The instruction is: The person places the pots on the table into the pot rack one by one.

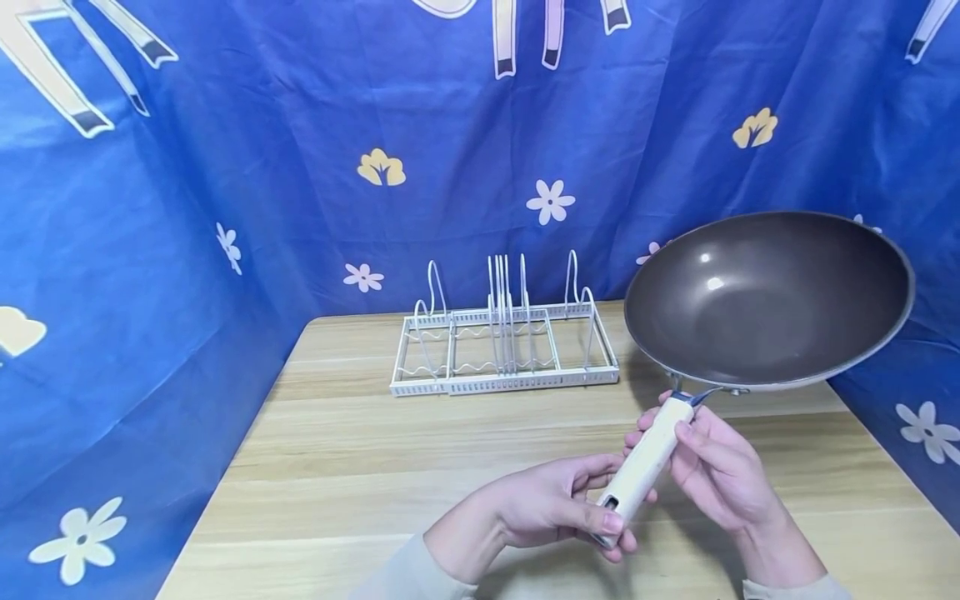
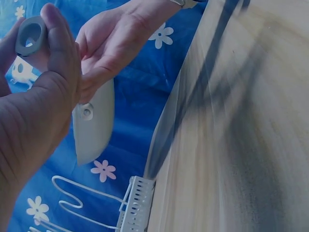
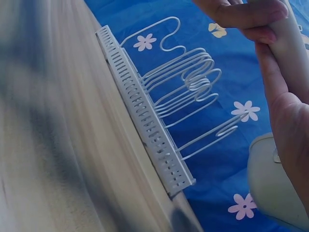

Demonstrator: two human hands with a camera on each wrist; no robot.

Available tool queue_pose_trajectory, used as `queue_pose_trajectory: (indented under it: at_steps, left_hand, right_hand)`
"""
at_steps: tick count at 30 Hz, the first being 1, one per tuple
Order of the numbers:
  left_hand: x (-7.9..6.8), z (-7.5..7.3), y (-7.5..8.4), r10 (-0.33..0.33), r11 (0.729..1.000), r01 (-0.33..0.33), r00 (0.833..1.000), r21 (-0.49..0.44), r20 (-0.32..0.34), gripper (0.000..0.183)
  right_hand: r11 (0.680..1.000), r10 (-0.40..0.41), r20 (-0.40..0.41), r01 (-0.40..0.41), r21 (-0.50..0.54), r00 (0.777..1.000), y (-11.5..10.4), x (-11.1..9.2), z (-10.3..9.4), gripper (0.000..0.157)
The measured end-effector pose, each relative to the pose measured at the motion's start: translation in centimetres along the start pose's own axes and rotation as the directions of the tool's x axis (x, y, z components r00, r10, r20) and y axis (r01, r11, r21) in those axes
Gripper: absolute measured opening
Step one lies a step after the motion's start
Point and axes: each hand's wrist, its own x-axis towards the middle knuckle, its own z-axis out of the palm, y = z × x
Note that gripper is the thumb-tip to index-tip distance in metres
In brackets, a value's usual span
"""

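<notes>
A large wok with a dark inside and a pale handle is held up over the right part of the table. My left hand pinches the handle's end near its hanging hole, thumb on top. Further up, close to the metal joint, my right hand grips the same handle. The left wrist view shows the wok's pale outer side beyond both hands, with a rivet on it. To the left of the wok stands a white wire rack with several upright loops, and nothing sits in it.
The rack is at the back of a wood-grain table. Behind and beside the table hangs a blue cloth printed with flowers and animal legs. Shadows of the wok and arms fall on the tabletop.
</notes>
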Motion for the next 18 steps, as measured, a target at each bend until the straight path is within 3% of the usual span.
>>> queue_pose_trajectory:
  at_steps: [13, 18]
  left_hand:
    - [-0.5, 0.1, 0.3, 0.066, 0.998, -0.066, 0.998, -0.023, 0.006, 0.060]
    - [-0.9, 0.1, 0.1, 0.103, 0.995, -0.103, 0.994, -0.007, 0.021, 0.071]
  right_hand:
    - [0.998, -0.027, 0.017, 0.028, -0.050, 0.999, -0.4, 1.4, 0.9, 0.051]
    - [0.995, -0.022, 0.018, 0.024, -0.096, 1.000, -0.4, 2.1, 1.5, 0.049]
